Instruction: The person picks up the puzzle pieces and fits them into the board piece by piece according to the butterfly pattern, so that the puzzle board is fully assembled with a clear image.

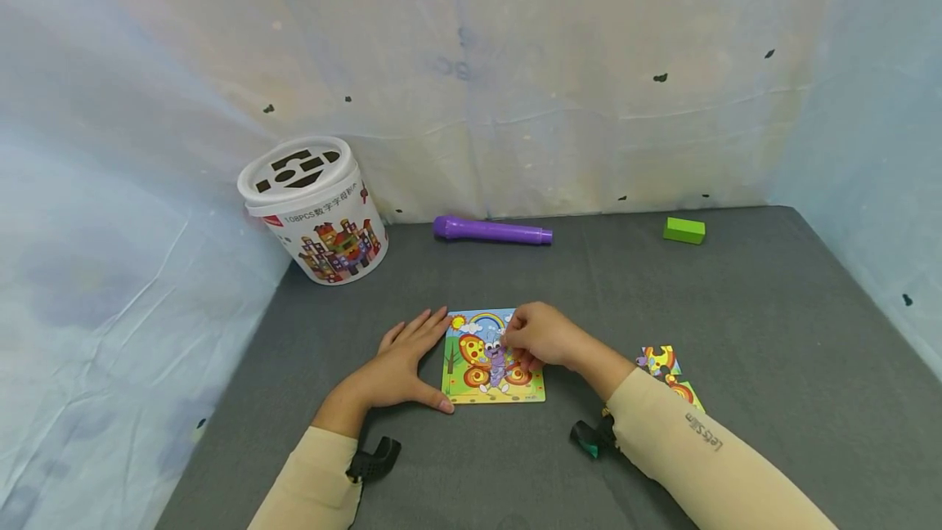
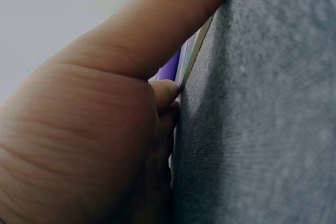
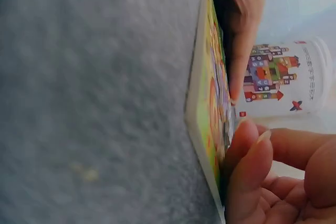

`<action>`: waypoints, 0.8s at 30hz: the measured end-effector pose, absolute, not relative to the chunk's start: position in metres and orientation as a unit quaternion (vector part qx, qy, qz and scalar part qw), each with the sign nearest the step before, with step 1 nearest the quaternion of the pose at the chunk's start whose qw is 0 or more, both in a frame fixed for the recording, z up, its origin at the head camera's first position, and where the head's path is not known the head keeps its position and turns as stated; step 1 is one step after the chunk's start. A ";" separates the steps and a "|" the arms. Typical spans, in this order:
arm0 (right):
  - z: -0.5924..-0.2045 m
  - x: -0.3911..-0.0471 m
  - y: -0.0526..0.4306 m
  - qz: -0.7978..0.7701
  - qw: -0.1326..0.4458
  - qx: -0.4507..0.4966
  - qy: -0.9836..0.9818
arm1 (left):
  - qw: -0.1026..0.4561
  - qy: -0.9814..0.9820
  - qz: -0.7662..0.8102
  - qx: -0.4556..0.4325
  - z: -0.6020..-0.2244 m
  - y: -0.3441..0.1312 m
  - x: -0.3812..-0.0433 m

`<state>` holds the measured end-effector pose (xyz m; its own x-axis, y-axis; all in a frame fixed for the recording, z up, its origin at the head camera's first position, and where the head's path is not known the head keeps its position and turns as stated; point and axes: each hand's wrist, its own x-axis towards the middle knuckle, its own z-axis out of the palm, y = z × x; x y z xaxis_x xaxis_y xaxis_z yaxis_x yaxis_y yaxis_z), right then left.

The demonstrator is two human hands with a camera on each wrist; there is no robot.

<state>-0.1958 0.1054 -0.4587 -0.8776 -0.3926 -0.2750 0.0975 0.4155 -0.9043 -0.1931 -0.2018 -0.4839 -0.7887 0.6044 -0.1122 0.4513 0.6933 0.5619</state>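
Observation:
A square jigsaw puzzle (image 1: 464, 383) with a butterfly picture lies flat on the grey cloth. My left hand (image 1: 401, 362) rests at its left side with fingers spread, the fingertips at the upper left edge and the thumb by the lower left corner. Over the right part of the board, my right hand (image 1: 543, 338) has curled fingers and pinches a puzzle piece (image 3: 230, 125) at the board's surface. Most of that piece is hidden by the fingers. Two loose puzzle pieces (image 1: 686, 392) lie to the right, partly behind the right sleeve.
A white bucket (image 1: 324, 215) with a printed block castle stands at the back left. A purple toy microphone (image 1: 493, 231) lies along the back edge, and a green block (image 1: 684, 230) sits at the back right. Pale sheeting (image 1: 515, 105) hangs behind and beside the table.

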 end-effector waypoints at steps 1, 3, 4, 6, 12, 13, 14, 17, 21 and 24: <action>-0.459 -0.194 0.105 -0.516 0.217 -0.099 0.823 | 0.145 0.908 0.264 0.291 -0.484 -0.202 -0.193; -0.458 -0.187 0.104 -0.471 0.175 -0.128 0.855 | 0.147 0.909 0.262 0.290 -0.484 -0.202 -0.193; -0.457 -0.183 0.103 -0.446 0.148 -0.149 0.870 | 0.147 0.909 0.261 0.290 -0.484 -0.202 -0.193; -0.455 -0.174 0.101 -0.388 0.092 -0.205 0.894 | 0.147 0.909 0.262 0.290 -0.484 -0.202 -0.193; -0.451 -0.143 0.100 -0.252 0.041 -0.358 0.898 | 0.147 0.909 0.263 0.289 -0.484 -0.202 -0.193; -0.452 -0.139 0.101 -0.238 0.053 -0.365 0.898 | 0.147 0.909 0.261 0.289 -0.484 -0.203 -0.193; -0.452 -0.135 0.101 -0.223 0.068 -0.368 0.900 | 0.147 0.910 0.260 0.289 -0.485 -0.203 -0.194; -0.456 -0.129 0.103 -0.194 0.105 -0.364 0.905 | 0.150 0.911 0.253 0.288 -0.486 -0.203 -0.194; -0.459 -0.125 0.103 -0.171 0.119 -0.356 0.911 | 0.151 0.913 0.250 0.286 -0.487 -0.203 -0.194; -0.460 -0.123 0.102 -0.167 0.113 -0.355 0.913 | 0.150 0.912 0.253 0.285 -0.487 -0.202 -0.194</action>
